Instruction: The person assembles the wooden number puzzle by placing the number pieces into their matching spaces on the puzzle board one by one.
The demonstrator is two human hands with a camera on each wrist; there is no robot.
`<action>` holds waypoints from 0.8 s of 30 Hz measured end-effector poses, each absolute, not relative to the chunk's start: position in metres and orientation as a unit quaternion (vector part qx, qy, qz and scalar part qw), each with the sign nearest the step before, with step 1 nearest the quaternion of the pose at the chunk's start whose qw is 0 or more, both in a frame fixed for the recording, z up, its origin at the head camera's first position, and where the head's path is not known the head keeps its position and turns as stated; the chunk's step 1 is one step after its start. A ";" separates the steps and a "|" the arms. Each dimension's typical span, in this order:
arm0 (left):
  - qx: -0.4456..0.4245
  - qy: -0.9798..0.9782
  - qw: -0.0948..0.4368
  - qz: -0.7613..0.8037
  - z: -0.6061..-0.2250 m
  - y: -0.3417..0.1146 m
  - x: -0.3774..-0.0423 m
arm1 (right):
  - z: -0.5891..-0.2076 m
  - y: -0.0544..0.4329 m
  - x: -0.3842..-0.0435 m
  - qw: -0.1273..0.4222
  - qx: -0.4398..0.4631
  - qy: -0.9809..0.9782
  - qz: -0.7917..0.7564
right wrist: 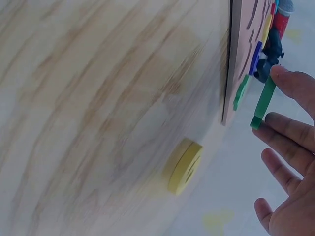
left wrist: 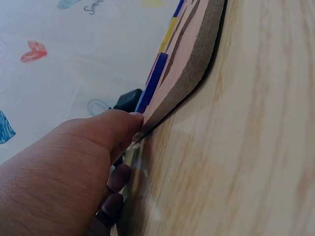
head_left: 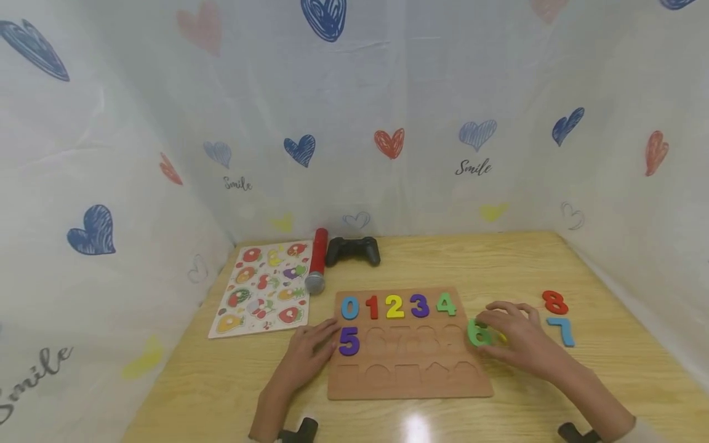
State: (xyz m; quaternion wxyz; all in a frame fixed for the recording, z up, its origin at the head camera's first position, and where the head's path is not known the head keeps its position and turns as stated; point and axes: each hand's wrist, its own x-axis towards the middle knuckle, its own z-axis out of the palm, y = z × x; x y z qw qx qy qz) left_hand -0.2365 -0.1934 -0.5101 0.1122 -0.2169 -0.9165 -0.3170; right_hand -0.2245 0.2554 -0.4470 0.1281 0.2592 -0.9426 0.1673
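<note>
A wooden number board [head_left: 410, 390] lies on the table, with a blue 0 [head_left: 344, 308], red 1, yellow 2, purple 3 and green 4 [head_left: 441, 305] along its top row. A purple 5 [head_left: 349, 348] sits at the left of the second row. My left hand [head_left: 306, 354] rests against the board's left edge, its thumb [left wrist: 120, 120] touching the edge beside the 5. Between thumb and fingers, my right hand [head_left: 517, 341] pinches a green 6 [right wrist: 264, 101] at the board's right edge. Under that hand a yellow piece [right wrist: 186, 169] lies on the table, mostly hidden in the head view.
To the right lie a red 8 [head_left: 555, 303] and a blue 7 [head_left: 566, 332]. Behind the board are a black game controller [head_left: 353, 248] and a red microphone [head_left: 318, 255]. A fruit picture board [head_left: 224, 317] lies at the left. A heart-patterned curtain [head_left: 354, 92] surrounds the table.
</note>
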 end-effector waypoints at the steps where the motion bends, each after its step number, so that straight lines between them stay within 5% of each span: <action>1: -0.218 -0.916 0.111 -0.318 -0.510 -0.193 -0.237 | -0.447 0.254 -0.224 0.127 0.261 -0.942 0.167; 24: -0.222 -0.913 0.112 -0.325 -0.507 -0.191 -0.237 | -0.451 0.225 -0.229 0.139 0.295 -0.928 0.179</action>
